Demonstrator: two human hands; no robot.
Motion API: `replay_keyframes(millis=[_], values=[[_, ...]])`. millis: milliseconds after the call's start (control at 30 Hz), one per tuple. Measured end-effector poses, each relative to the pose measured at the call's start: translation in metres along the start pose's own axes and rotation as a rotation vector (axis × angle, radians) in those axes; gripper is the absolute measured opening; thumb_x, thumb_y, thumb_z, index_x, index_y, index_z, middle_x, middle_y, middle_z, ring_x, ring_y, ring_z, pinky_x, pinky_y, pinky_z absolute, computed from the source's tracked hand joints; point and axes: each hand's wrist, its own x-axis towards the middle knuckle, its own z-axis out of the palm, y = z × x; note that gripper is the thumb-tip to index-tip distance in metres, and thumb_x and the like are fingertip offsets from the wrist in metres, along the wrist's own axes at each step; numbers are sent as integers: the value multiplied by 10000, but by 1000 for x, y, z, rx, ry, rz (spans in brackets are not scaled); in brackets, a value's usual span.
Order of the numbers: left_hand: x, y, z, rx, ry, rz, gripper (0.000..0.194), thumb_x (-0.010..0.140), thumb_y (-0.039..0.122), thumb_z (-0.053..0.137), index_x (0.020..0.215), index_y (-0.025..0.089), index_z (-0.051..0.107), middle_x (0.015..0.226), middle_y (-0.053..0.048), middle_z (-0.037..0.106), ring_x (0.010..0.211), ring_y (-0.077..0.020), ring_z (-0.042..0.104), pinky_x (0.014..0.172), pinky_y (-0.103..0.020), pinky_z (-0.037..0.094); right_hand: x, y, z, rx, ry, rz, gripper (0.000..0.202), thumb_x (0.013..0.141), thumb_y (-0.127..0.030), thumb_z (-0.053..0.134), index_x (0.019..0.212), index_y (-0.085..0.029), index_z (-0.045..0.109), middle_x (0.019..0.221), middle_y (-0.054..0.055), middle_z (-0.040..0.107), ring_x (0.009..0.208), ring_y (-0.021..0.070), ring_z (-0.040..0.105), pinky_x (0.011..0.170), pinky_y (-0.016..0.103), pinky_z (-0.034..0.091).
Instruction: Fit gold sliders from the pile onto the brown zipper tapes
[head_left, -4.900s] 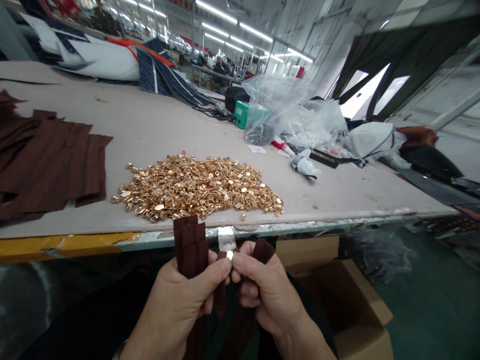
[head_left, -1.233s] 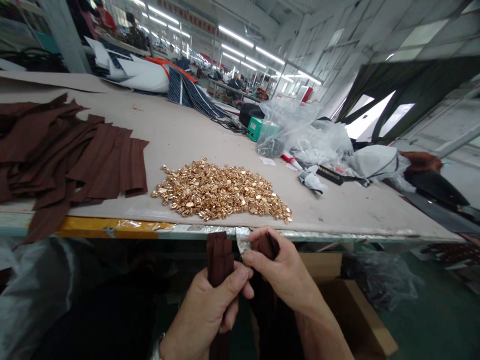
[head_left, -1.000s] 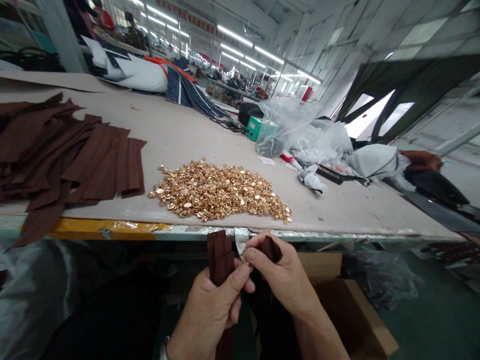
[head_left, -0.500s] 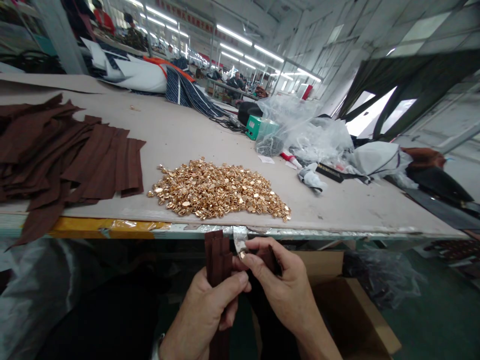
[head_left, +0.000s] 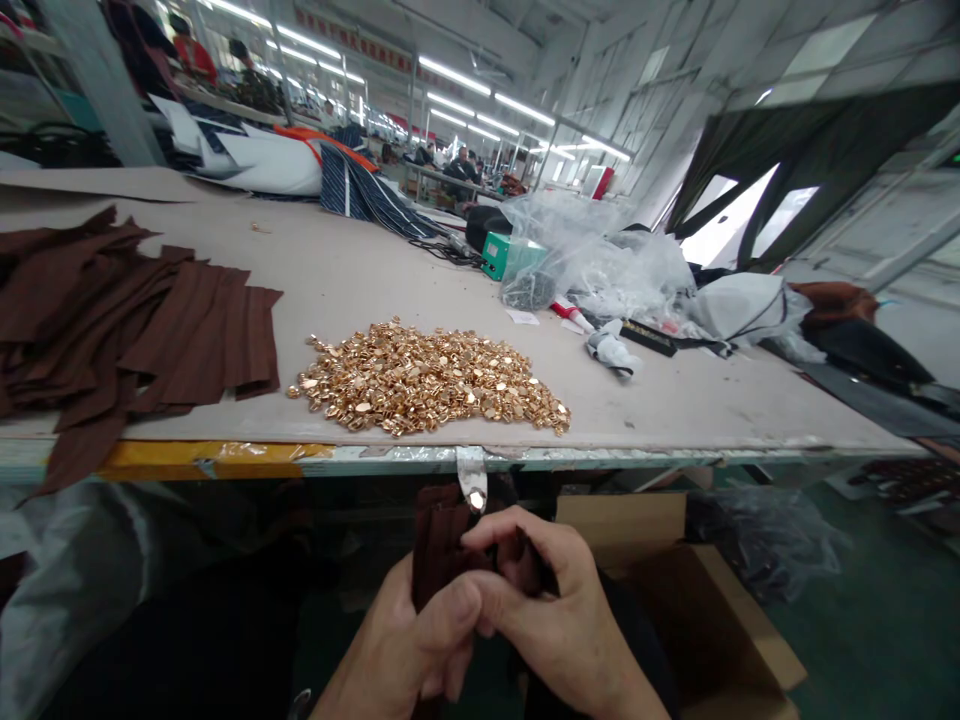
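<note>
My left hand (head_left: 427,625) is closed around a bundle of dark brown strips (head_left: 436,535), held upright below the table edge. Beside it, my right hand (head_left: 551,600) has its fingers curled round a dark brown strip end (head_left: 531,565); the two thumbs are close together. Just above the hands, a whitish metal tab (head_left: 471,470) juts down from the table edge with a shiny gold piece (head_left: 476,499) at its tip. Behind the edge lies a heap of small gold metal pieces (head_left: 427,380). More brown strips (head_left: 172,330) are piled at the left of the table.
An open cardboard box (head_left: 735,620) stands below the table (head_left: 705,400) at the right. Plastic bags (head_left: 607,260), a green box (head_left: 499,256) and a black tray (head_left: 648,338) lie farther back. White and striped cloth is at the back left. People sit in the distance.
My right hand has come down from the metal tab toward my left hand. The gold piece that was at its fingertips now sits on the tab. The view has shifted slightly.
</note>
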Motion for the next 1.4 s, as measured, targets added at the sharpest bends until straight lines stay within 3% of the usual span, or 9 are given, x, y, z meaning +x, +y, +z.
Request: replay_keyframes(millis=[233,367,533,700,833,1000,1167,1300,1400], values=[[0,-1,9,-248,217,-38,490,742,650,537,682,166,575,445,47,481,369,-45,313,371,-163,190,1,1,7,198,88,54,211,732,-305,720,648,-153,600,591,1,581,531,116,509,508,237,410],[5,2,1,-149,366,-52,413,735,562,623,604,174,569,494,14,567,453,-106,484,432,-197,361,2,1,2,279,106,110,208,749,-350,714,722,-162,630,527,-42,531,441,74,426,444,204,383],[5,7,-5,69,377,140,327,625,468,768,693,175,640,503,53,528,467,-88,445,446,-183,357,0,2,1,130,120,109,177,750,-333,704,770,-157,689,575,-28,553,505,89,435,483,211,385],[4,10,0,58,333,71,273,688,421,736,708,172,627,485,83,415,427,-43,291,401,-158,221,-5,8,-2,-193,93,-230,51,811,-183,623,788,-160,662,607,-5,564,520,106,476,479,222,373],[5,9,-1,-91,253,-40,283,741,426,685,695,173,566,432,108,329,402,-37,195,402,-175,164,-7,11,-5,-218,-14,-511,178,785,-52,579,898,-176,638,732,35,642,664,152,598,615,250,462],[5,4,0,-55,220,-76,298,723,441,701,794,176,585,402,110,349,379,-42,225,397,-183,168,-5,10,1,2,150,-134,48,802,-227,669,793,-192,638,673,-12,560,564,108,467,499,225,361],[5,7,4,-87,263,-34,271,747,429,679,772,172,598,373,89,397,391,-48,254,412,-178,197,0,12,5,293,110,53,195,746,-308,736,705,-158,617,631,-35,511,534,72,406,475,194,331],[7,15,6,-132,302,-5,258,698,397,716,682,155,625,442,40,515,393,-40,322,390,-157,219,6,15,2,682,-1,286,309,793,-442,662,730,-149,589,437,-113,344,350,11,157,331,151,144],[8,18,8,-90,360,-17,269,650,378,743,604,155,600,434,27,533,382,-44,362,372,-146,208,11,15,-3,805,20,410,320,735,-378,720,666,-169,487,486,-92,457,347,-10,139,316,126,110]])
